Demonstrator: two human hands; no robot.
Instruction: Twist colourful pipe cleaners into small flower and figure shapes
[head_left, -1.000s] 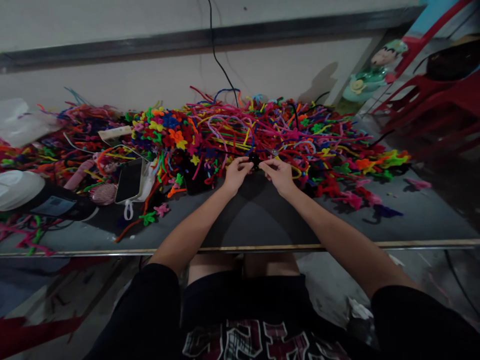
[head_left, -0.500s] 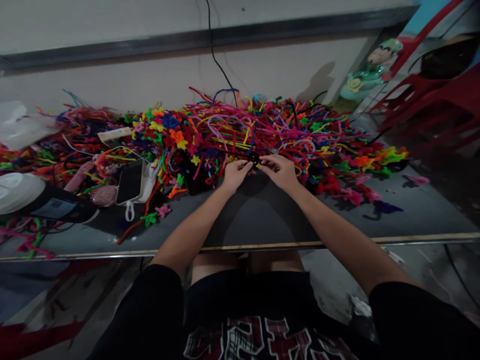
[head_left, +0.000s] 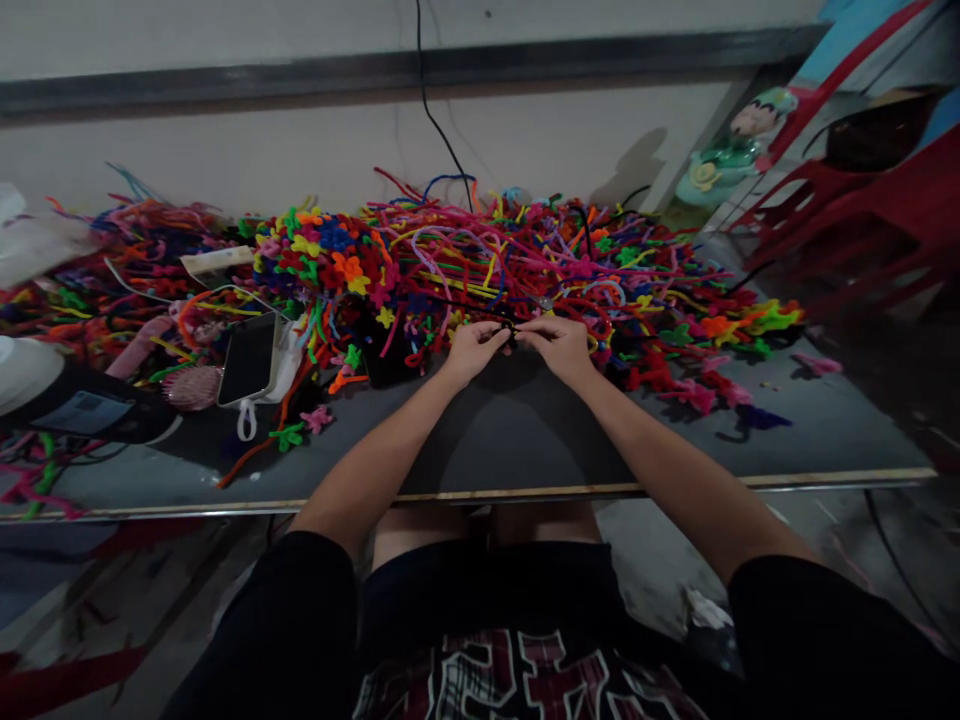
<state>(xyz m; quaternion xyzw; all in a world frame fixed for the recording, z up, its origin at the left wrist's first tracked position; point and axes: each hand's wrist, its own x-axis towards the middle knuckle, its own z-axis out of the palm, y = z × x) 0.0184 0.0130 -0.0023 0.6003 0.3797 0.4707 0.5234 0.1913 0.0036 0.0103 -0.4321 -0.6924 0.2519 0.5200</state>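
My left hand (head_left: 477, 352) and my right hand (head_left: 559, 345) meet at the front edge of a heap of coloured pipe cleaners (head_left: 465, 250). Pinched between the fingertips of both is a small dark pipe cleaner piece (head_left: 511, 328) with a bit of yellow at its middle. Its exact shape is partly covered by my fingers. Both hands hover just over the grey tabletop (head_left: 517, 430). Bunched pipe cleaner flowers (head_left: 349, 268) in many colours lie to the left of my left hand.
Left of my arms lie a phone (head_left: 249, 360), a pink spiky ball-like thing (head_left: 192, 387) and a large dark bottle (head_left: 90, 395) with a white lid. Loose flower pieces (head_left: 697, 392) lie at right. A black cable (head_left: 431, 110) hangs down the wall; red chairs (head_left: 832, 220) stand beyond the table.
My fingertips have drawn slightly closer around the dark piece, which shows less now. The whole view has shifted a little; the things on the table stay put.
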